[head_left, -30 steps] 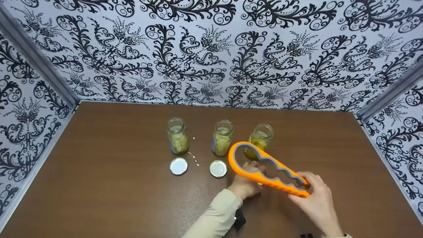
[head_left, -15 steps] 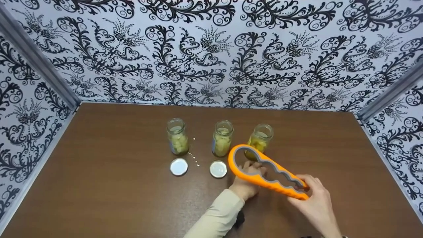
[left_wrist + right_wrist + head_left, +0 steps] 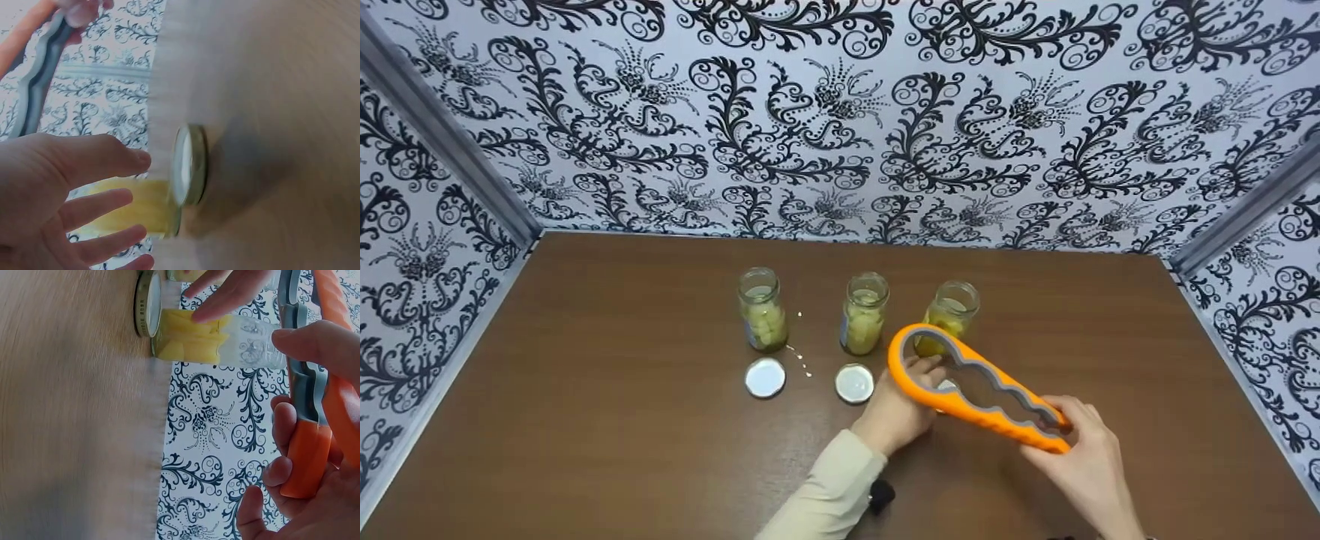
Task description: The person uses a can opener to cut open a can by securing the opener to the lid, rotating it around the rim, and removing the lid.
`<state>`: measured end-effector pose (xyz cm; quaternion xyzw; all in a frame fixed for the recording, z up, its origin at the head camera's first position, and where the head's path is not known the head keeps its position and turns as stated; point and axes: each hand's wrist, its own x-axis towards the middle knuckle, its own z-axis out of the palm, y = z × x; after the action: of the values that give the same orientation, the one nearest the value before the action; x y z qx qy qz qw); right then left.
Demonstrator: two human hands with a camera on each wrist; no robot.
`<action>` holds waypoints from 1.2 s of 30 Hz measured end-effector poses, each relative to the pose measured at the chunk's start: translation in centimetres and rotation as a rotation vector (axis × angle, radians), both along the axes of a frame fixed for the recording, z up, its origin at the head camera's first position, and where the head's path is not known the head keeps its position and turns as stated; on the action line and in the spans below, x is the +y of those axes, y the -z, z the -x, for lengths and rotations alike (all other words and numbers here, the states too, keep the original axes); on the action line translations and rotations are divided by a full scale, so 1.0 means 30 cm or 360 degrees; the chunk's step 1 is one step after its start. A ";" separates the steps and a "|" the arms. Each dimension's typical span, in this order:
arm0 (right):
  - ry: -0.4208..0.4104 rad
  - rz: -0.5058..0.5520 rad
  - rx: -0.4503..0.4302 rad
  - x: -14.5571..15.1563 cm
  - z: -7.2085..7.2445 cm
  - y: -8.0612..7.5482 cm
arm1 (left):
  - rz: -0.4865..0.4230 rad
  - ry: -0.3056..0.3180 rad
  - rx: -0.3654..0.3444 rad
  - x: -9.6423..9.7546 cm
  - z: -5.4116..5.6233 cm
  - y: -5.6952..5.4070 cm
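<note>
My right hand [image 3: 1084,450] grips the handle ends of an orange jar opener [image 3: 981,414] with a wavy grey lining, held up over the table. Beneath its loop, my left hand [image 3: 894,414] is low over the table, fingers spread and holding nothing. Just beyond those fingers lies a jar lid [image 3: 190,164], white inside up, in front of the right-hand jar [image 3: 958,311]. That glass jar stands lidless with yellow pieces in it; the opener partly covers it in the head view.
Two more lidless glass jars, a left one [image 3: 765,319] and a middle one [image 3: 864,322], hold pale pieces. Before them lie a left lid [image 3: 765,377] and a middle lid [image 3: 855,383]. White specks [image 3: 801,360] dot the brown table [image 3: 622,420]. A patterned wall [image 3: 840,150] rises behind.
My left hand has drawn back to the left, and the third lid now shows on the table beside it. The jar opener has shifted slightly right in my right hand.
</note>
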<state>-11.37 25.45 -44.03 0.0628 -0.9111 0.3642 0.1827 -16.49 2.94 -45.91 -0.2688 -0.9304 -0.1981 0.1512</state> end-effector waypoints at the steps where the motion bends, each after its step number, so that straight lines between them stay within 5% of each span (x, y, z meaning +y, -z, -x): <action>1: -0.0002 -0.0003 0.0000 0.002 -0.001 0.000 | -0.0019 0.0009 0.0024 -0.014 -0.001 -0.001; 5: 0.0005 -0.0023 -0.0031 0.005 -0.005 0.001 | -0.0076 0.0045 0.0036 -0.074 -0.001 -0.003; 14: -0.0027 -0.0098 -0.0068 0.012 -0.016 0.005 | -0.0199 -0.0018 -0.0275 -0.213 -0.008 -0.044; 26: -0.0379 -0.0310 0.0229 0.006 -0.033 0.084 | -0.0426 -0.0063 -0.0301 -0.324 -0.037 -0.069; 36: -0.0562 -0.0535 0.0171 -0.085 -0.067 0.140 | -0.0383 -0.0105 -0.0237 -0.343 -0.068 -0.052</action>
<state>-9.35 22.88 -48.23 0.2698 -0.9227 0.2300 0.1515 -14.43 -7.36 -44.34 -0.2026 -0.9169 -0.3226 0.1192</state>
